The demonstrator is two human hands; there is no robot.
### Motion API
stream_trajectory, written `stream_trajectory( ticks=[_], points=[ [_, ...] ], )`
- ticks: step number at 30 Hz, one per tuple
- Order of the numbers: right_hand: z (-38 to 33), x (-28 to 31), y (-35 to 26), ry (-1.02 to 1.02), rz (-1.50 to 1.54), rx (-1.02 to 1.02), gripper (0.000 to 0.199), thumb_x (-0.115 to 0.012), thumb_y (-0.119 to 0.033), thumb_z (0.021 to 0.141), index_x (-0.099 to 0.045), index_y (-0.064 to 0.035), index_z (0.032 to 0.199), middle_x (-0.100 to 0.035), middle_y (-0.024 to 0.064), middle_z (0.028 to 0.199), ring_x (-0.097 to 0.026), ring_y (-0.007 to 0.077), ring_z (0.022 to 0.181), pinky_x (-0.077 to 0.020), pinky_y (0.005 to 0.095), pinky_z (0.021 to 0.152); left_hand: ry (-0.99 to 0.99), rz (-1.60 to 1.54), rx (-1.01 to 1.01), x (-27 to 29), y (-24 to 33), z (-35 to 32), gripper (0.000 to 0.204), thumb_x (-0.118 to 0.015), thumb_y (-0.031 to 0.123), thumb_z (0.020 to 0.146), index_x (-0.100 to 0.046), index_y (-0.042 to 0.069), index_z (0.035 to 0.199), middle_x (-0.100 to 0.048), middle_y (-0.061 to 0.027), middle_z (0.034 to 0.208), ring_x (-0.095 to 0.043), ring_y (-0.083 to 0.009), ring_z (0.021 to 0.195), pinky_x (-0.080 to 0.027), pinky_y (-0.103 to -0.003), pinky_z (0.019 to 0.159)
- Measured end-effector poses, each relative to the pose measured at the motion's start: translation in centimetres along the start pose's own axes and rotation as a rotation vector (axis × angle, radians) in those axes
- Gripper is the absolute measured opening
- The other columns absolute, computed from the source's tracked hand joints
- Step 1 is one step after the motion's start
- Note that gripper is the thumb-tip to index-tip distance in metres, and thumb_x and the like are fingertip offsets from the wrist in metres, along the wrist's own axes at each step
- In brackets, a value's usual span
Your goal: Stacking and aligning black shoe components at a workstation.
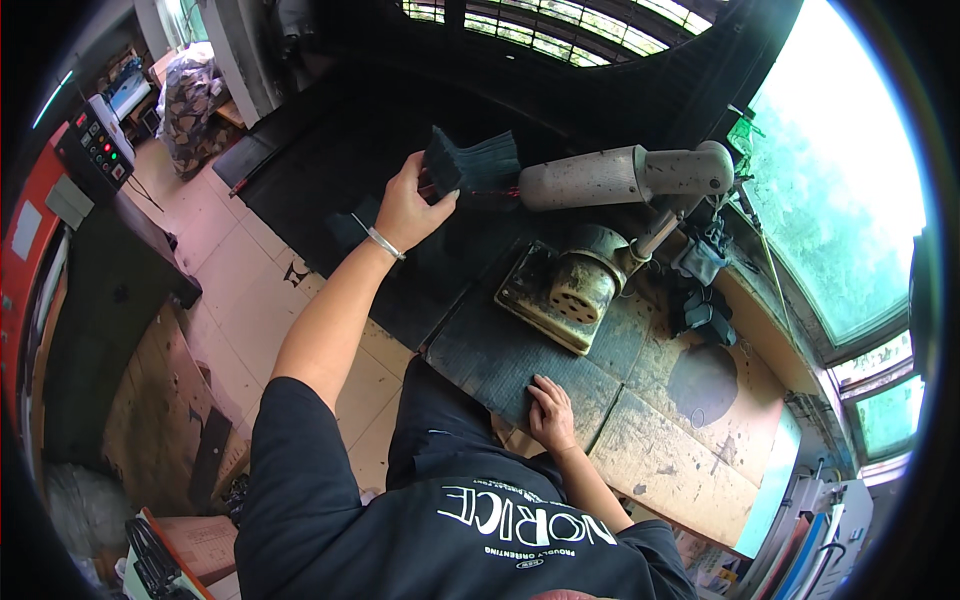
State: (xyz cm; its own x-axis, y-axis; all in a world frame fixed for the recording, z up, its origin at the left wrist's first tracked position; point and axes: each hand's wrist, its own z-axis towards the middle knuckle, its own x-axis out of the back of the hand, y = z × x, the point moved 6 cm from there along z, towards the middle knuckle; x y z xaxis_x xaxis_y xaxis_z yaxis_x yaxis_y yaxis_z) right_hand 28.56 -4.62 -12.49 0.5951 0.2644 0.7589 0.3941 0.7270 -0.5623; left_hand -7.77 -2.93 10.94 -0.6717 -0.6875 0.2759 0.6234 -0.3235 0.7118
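Observation:
My left hand (412, 208), with a silver bangle at the wrist, grips a fanned bundle of dark blue-grey, layered sheets (475, 160), perhaps fabric. The bundle is raised over the dark tabletop, close to the front end of a grey cylindrical machine head (585, 178). Thin reddish bits show at that end, too small to make out. A jointed arm joins the head to a grimy round housing with holes (585, 285) on a square base. My right hand (553, 415) lies on the near edge of a ribbed, blackened board (520, 360), fingers stretched out and holding nothing.
Stained cardboard (690, 450) covers the table's right side. Dark crumpled pieces (703, 310) lie by the window ledge. A red machine with a button panel (95, 145) stands at the far left, beyond the tiled floor (220, 260). Files and papers (810, 545) stand at lower right.

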Motion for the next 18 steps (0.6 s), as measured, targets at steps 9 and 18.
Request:
stream_trajectory(
  ticks=[9, 18],
  points=[
    [-0.1, -0.1, 0.0, -0.004, 0.004, -0.006, 0.032, -0.056, -0.002, 0.079, -0.064, -0.0031, 0.110, -0.059, 0.0155, 0.127, -0.052, 0.0352, 0.122, -0.0382, 0.0460, 0.106, -0.034, -0.014, 0.017, -0.2, 0.2, -0.5, 0.047, -0.072, 0.002, 0.075, -0.049, -0.004, 0.115, -0.067, -0.0152, 0.102, -0.068, -0.0233, 0.097, -0.056, -0.033, 0.086],
    [-0.2, 0.0, 0.3, -0.006, 0.010, -0.015, 0.034, -0.056, -0.002, 0.078, -0.064, -0.0034, 0.111, -0.058, 0.0150, 0.128, -0.052, 0.0344, 0.123, -0.0375, 0.0462, 0.106, -0.035, -0.053, 0.021, -2.9, -0.2, 0.4, 0.047, -0.073, 0.003, 0.076, -0.050, -0.005, 0.117, -0.067, -0.0130, 0.103, -0.068, -0.0183, 0.095, -0.055, -0.029, 0.083]
  ],
)
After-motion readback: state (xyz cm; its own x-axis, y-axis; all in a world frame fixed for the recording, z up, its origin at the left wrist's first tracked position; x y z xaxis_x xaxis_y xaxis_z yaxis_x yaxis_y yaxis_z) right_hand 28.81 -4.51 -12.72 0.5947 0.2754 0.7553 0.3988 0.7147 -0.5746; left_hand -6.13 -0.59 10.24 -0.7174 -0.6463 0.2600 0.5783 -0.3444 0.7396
